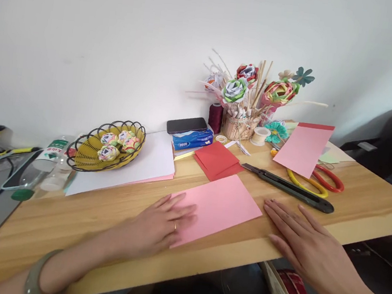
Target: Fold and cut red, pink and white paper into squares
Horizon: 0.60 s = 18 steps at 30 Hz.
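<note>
wooden table [62, 214] bears pink sheet [222, 205]. left hand [163, 221] spreads ungripping fingers over the sheet's left end; right hand [307, 242] lies flat, released, by its right corner. red paper [218, 159] and cutter [287, 187] (nearest obstruction) sit behind it, basket [86, 155] behind-left.

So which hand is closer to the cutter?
Right. The right hand lies by the cutter, on its near side; the left hand is farther away, at the left end of the pink paper.

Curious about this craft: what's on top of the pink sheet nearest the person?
The left hand lies over the left end of the pink sheet; paper directly beneath that hand is hidden.
</note>
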Tool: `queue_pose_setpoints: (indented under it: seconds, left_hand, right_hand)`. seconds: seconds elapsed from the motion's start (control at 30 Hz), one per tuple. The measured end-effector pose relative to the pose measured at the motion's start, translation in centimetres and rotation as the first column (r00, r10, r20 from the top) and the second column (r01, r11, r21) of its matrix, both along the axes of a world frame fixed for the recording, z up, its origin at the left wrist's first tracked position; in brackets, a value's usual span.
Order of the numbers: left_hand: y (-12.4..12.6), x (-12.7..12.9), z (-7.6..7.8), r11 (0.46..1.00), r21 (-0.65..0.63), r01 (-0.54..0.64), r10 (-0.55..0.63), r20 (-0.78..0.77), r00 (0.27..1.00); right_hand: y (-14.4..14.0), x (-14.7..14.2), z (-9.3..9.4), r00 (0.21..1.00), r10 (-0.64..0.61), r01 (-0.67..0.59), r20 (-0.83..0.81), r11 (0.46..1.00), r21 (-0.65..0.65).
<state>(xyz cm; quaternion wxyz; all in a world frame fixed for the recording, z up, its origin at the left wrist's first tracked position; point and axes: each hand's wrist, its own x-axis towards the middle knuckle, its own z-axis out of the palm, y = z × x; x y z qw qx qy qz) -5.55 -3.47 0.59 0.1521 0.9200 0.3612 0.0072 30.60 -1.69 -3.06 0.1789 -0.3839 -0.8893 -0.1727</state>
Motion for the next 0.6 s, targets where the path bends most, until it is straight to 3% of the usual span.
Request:
queue_pose_setpoints:
  seconds: [0.1, 0.17, 0.23, 0.3, 0.4, 0.6]
  left_hand:
    - [0.4, -0.3, -0.1, 0.998, 0.027, -0.049, 0.042, 0.200, 0.979]
    - [1.4, 0.3, 0.0, 0.992, 0.018, -0.128, 0.116, 0.318, 0.941]
    - [2.9, 1.4, 0.4, 0.953, -0.056, -0.299, 0.301, 0.312, 0.901]
    - [4.3, 2.6, 1.1, 0.893, -0.142, -0.428, 0.448, 0.174, 0.877]
    - [5.7, 4.1, 2.1, 0.872, -0.199, -0.448, 0.469, 0.073, 0.880]
    - [6.1, 4.4, 2.5, 0.862, -0.327, -0.388, 0.441, 0.105, 0.891]
  right_hand:
    - [0.4, -0.1, 0.1, 0.999, 0.031, -0.031, -0.012, 0.998, 0.053]
    - [1.0, 0.0, 0.4, 1.000, -0.017, 0.017, -0.007, 0.995, 0.100]
    - [2.0, 0.2, 0.9, 0.990, -0.139, 0.139, -0.004, 0.981, 0.134]
    - [3.4, 0.4, 1.3, 0.970, -0.244, 0.239, 0.016, 0.961, 0.137]
    - [5.5, 0.9, 1.8, 0.960, -0.273, 0.265, 0.052, 0.955, 0.131]
    - [6.8, 1.4, 1.7, 0.959, -0.261, 0.253, 0.111, 0.964, 0.080]
